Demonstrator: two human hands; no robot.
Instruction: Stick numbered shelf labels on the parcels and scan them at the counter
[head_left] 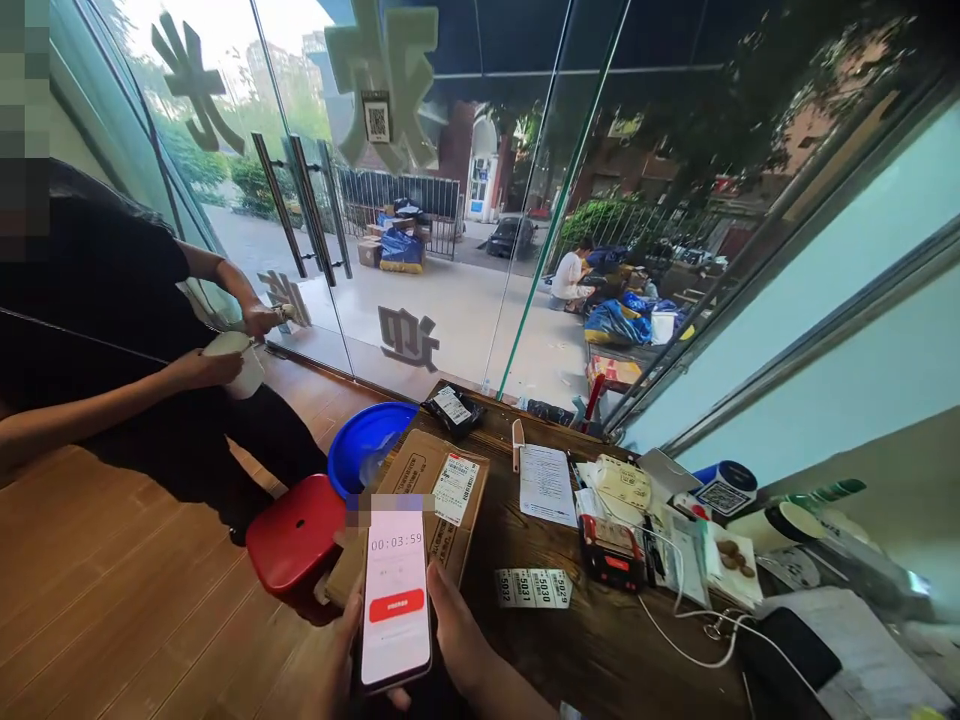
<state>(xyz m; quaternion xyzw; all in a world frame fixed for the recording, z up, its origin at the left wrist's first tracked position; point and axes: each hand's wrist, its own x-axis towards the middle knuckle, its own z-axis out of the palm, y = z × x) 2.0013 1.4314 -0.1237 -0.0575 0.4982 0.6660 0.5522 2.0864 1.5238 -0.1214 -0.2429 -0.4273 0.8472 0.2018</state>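
Note:
A phone (396,640) with a lit pinkish screen, a timer and a red button is held upright at the bottom centre. My left hand (339,640) grips its left edge, and my right hand (459,625) wraps round its right edge. Behind the phone a cardboard box (409,465) with a white shipping label (456,488) sits on the dark wooden table (510,650). Right of the box lie a strip of numbered labels (534,588), a printed sheet (547,484) and a knife (517,444). A black parcel (452,408) rests beyond the box.
A person in dark clothes (112,300) stands at the left by a red stool (294,538) and a blue basin (367,440). On the table's right are a red-and-black device (611,553), white cables and clutter. Glass doors stand ahead; another person (570,276) crouches outside beside parcels.

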